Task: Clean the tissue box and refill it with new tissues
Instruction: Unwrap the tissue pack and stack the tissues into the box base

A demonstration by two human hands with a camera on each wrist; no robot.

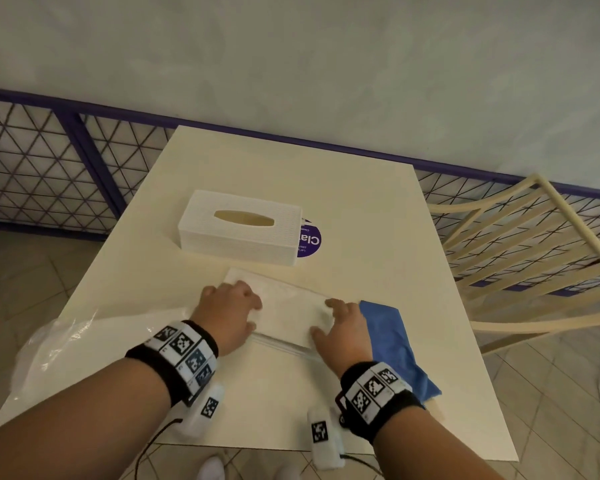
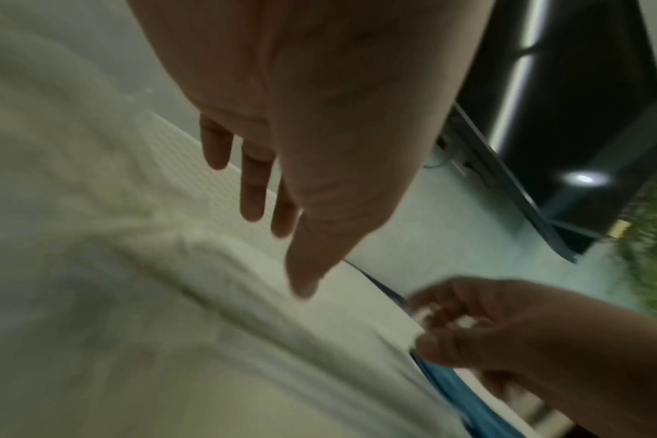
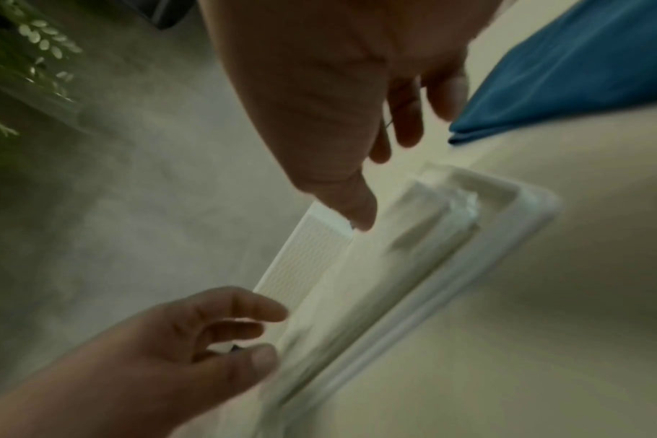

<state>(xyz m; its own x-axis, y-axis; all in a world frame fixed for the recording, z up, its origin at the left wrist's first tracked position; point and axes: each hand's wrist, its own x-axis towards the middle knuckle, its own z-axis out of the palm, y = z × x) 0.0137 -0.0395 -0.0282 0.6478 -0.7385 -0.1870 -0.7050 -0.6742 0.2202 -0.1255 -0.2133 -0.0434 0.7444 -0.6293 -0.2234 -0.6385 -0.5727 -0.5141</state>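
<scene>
White paper under both my palms: the stack of tissues (image 1: 291, 311) lies on its flat base tray (image 1: 284, 346) near the table's (image 1: 361, 209) front edge, with the tissue box cover (image 1: 239, 226) well apart at twelve o'clock. To seat the refill well, I judge I should square the stack evenly from both ends before the cover goes on. My left hand (image 1: 227, 315) rests on the stack's nine o'clock end, fingers loosely curled over it; my right hand (image 1: 343, 329) cups the three o'clock end, thumb at the near edge. The blue cloth (image 1: 392, 341) lies just beside my right hand.
</scene>
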